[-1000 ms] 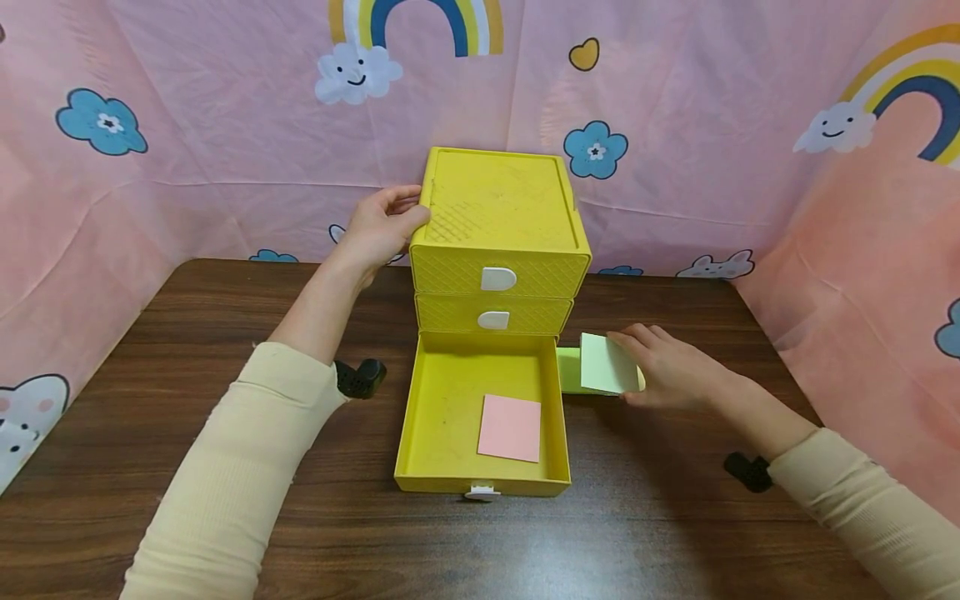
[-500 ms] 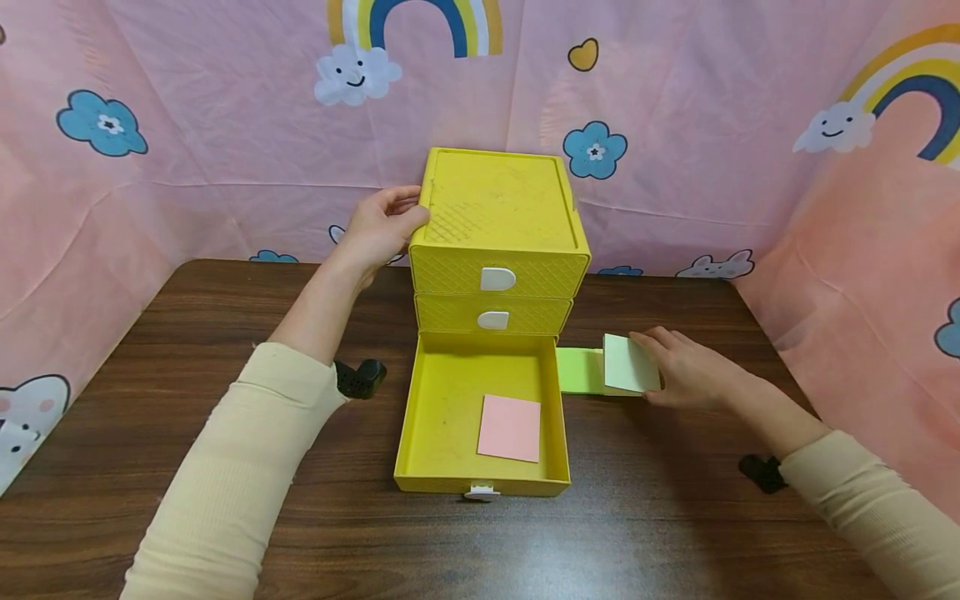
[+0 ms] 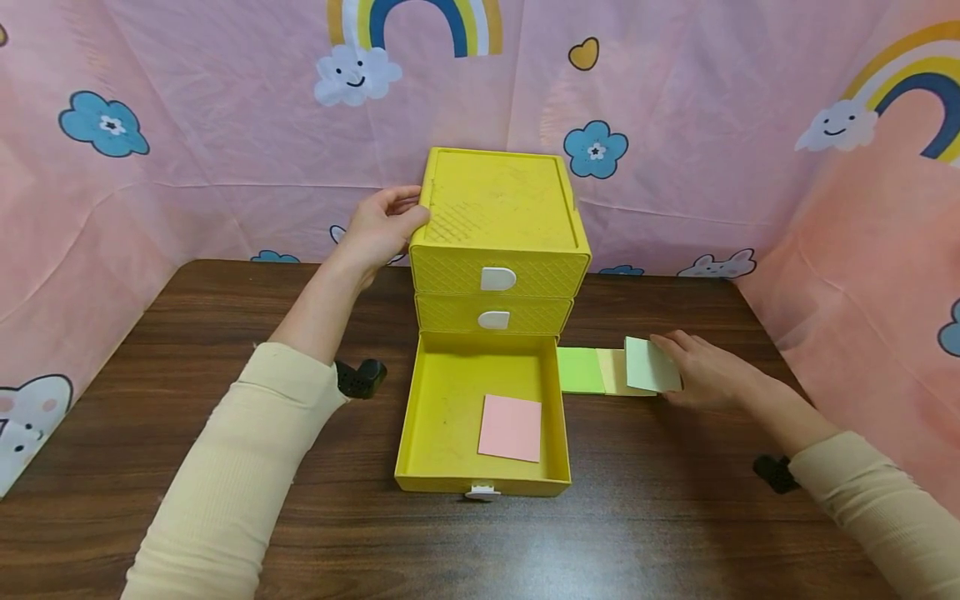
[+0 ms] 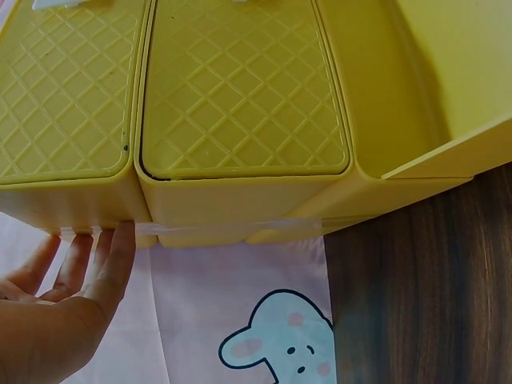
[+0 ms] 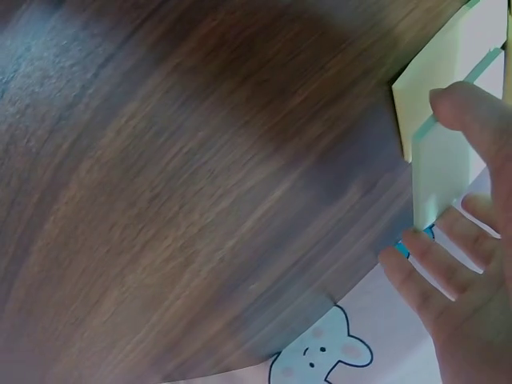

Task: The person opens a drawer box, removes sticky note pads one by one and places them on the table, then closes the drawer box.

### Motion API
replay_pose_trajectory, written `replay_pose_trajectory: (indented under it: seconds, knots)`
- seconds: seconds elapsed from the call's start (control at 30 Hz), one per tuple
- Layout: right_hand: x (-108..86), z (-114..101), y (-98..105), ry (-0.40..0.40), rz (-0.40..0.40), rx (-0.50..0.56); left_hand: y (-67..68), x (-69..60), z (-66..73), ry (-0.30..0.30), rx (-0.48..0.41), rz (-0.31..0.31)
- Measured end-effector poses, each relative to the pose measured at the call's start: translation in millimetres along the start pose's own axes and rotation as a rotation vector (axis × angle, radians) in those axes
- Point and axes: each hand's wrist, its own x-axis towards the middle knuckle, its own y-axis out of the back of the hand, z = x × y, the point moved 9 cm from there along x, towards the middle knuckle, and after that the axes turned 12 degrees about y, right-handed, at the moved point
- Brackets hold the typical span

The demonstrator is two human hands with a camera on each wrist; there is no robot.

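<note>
My left hand (image 3: 380, 227) rests against the left side of the yellow drawer cabinet (image 3: 502, 200), its fingertips on the wall in the left wrist view. The bottom drawer (image 3: 446, 417) is pulled out, with a pink note pad (image 3: 510, 427) lying flat inside at the right. My right hand (image 3: 705, 371) pinches a pale mint pad (image 3: 651, 365) between thumb and fingers, tilted over the right part of a cream pad (image 3: 613, 371). Left of the cream pad, a bright green pad (image 3: 581, 370) lies flat on the table beside the drawer.
The two upper drawers, with white handles (image 3: 498, 279), are closed. Dark wooden table (image 3: 660, 517) surrounds the cabinet. Pink patterned cloth (image 3: 240, 100) hangs behind and at both sides. A black device (image 3: 362, 379) is at my left wrist.
My right hand has moved right with the mint pad, uncovering more of the green pad and the cream pad. My left hand has stayed on the cabinet.
</note>
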Motion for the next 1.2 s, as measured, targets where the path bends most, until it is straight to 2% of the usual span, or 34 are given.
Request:
replay_pose_trajectory:
  seconds: [0.13,0.63,1.2]
  knots:
    - [-4.2,3,-2,0.018,0.003,-0.004,0.0,0.3,0.2,-0.005,-0.001,0.004]
    - [-17.7,22,-17,-0.049,-0.079,0.027,-0.1,-0.2,0.8,-0.009,0.006,0.001]
    - [-31.4,36,-23,-0.068,-0.083,0.050,-0.2,0.6,-0.6,-0.006,0.021,0.005]
